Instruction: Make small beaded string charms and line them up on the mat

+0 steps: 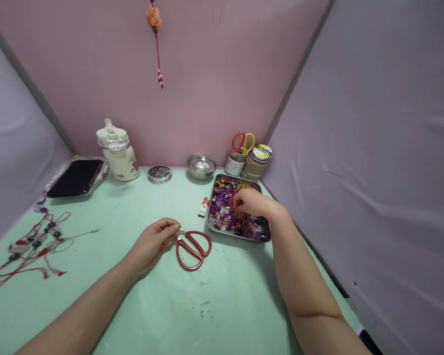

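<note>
My left hand point(156, 245) rests on the table, its thumb and fingers pinched together. Whatever lies between its fingertips is too small to make out. Right beside those fingertips lies a pair of scissors point(202, 254) with red handles, its blades partly covered by the hand. My right hand point(254, 202) reaches down into a metal tray point(240, 237), fingers curled together among loose beads point(219, 209) in purple, black, orange and clear. The hand hides its own fingertips in part, so anything they grip cannot be seen.
Left stand beaded red cords point(37, 243), a tray with a black pad point(76, 178) and a white jar point(120, 160). Behind are a round case point(159, 173), a metal bowl point(202, 168), a scissors cup point(236, 164) and a brown jar point(254, 169). A lighter point(203, 207) lies beside the bead tray.
</note>
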Demonstrator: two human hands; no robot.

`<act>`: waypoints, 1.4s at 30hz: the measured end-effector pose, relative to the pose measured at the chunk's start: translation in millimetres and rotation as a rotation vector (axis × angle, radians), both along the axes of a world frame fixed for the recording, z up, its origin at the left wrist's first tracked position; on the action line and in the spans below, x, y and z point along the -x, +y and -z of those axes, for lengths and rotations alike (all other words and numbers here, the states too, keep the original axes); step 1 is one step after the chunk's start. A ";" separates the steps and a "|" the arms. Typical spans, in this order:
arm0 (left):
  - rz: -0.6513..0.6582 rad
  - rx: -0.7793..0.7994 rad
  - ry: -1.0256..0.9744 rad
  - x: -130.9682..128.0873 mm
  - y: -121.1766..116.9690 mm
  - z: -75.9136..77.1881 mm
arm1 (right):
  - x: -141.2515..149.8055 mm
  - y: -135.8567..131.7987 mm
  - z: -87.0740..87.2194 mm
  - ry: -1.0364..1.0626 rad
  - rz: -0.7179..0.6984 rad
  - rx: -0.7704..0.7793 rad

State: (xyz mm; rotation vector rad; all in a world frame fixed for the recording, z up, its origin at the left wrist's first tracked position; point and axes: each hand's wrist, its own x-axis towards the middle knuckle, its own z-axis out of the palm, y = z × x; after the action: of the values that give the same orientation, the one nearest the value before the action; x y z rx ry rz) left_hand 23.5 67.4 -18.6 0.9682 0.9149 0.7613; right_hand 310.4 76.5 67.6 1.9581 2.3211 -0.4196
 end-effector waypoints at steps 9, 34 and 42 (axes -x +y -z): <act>0.007 -0.018 -0.009 0.3 2.6 4.6 | 20.6 -28.5 19.2 -0.183 -0.037 0.058; -0.072 -0.060 -0.021 -6.0 -4.9 2.2 | 68.8 -40.7 15.3 0.425 -0.090 -0.310; -0.239 -0.357 0.144 -13.0 -18.6 -7.2 | 102.9 -34.6 60.2 1.269 0.163 -0.168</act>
State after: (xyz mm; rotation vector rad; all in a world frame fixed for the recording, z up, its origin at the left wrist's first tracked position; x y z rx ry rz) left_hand 36.5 48.8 -11.4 1.2514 1.0532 1.0943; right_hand 207.5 41.9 7.4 2.3053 2.7735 -2.0271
